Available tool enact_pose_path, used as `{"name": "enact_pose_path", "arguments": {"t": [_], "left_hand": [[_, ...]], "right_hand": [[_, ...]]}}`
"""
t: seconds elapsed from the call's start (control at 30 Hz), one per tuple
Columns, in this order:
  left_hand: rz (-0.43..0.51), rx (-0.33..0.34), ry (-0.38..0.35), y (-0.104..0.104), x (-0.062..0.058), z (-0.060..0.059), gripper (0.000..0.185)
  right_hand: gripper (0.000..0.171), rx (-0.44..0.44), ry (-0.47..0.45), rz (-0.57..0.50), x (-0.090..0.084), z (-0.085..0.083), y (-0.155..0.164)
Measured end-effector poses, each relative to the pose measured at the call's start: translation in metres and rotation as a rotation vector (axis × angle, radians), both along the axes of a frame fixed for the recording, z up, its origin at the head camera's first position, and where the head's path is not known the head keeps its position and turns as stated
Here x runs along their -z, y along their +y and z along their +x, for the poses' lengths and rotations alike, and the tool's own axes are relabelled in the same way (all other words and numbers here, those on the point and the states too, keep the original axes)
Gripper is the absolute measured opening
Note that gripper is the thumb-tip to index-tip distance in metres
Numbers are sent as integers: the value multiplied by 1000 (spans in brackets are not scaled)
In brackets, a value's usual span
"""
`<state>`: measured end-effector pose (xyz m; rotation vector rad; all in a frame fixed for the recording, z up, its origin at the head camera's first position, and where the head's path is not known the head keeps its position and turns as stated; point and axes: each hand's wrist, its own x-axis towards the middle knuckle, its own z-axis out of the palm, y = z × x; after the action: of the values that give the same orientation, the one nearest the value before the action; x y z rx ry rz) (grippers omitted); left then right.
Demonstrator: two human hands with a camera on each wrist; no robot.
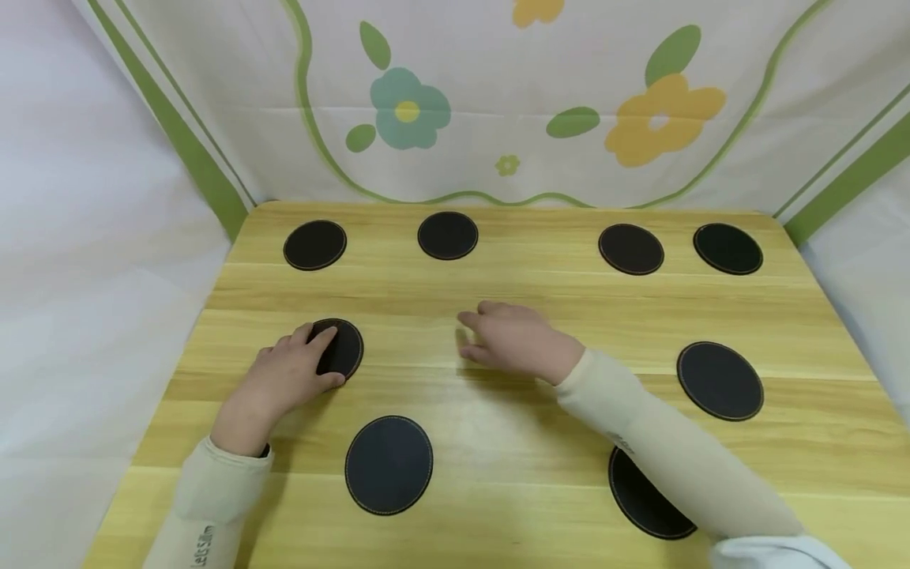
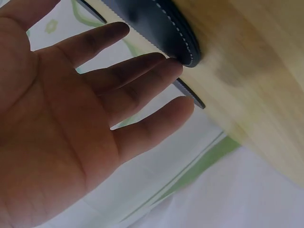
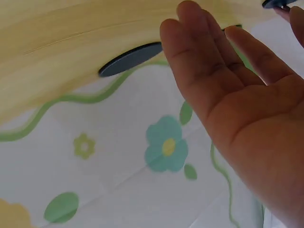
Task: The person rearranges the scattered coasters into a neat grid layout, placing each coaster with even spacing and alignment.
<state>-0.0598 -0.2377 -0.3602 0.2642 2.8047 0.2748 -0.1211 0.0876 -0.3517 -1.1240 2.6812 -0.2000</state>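
Observation:
Several round black coasters with stitched rims lie on the wooden table. Over one coaster (image 1: 347, 344) at the left, my left hand (image 1: 287, 371) reaches with its fingers spread and its thumb at the near edge. In the left wrist view, the fingertips of this hand (image 2: 95, 104) are right at the rim of a dark coaster (image 2: 156, 23). Near the table's middle, my right hand (image 1: 515, 340) hovers with loosely bent fingers and holds nothing. The right wrist view shows its palm and relaxed fingers (image 3: 199, 61), with a coaster (image 3: 128, 59) beyond.
Along the far edge of the table (image 1: 526, 269) lie coasters at the left (image 1: 315, 245), centre (image 1: 448, 235) and right (image 1: 631, 249). Nearer are one at front left (image 1: 389, 466), one at right (image 1: 720, 381) and one partly under the right sleeve (image 1: 640, 498). A flowered curtain (image 1: 498, 79) hangs behind.

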Motion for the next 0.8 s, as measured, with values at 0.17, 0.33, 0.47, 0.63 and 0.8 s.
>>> {"name": "enact_pose_path", "arguments": {"t": [0.17,0.33,0.47,0.63,0.8], "left_hand": [[13,-11,-1,-6,6,3,78],[18,-46,-18,-17,11,8,86],[38,-61,-31,-27,14,11,97],[72,-35,0,-29,17,12,98],[87,-15,39,-26,16,11,95]], "right_hand": [[51,-53,-118,7,13,-10,-36],[32,-89,-124,25,24,-13,-70],[33,-86,-92,55,29,-8,-93],[54,-15,-95,121,31,3,-121],[70,25,-82,161,34,13,-141]]}}
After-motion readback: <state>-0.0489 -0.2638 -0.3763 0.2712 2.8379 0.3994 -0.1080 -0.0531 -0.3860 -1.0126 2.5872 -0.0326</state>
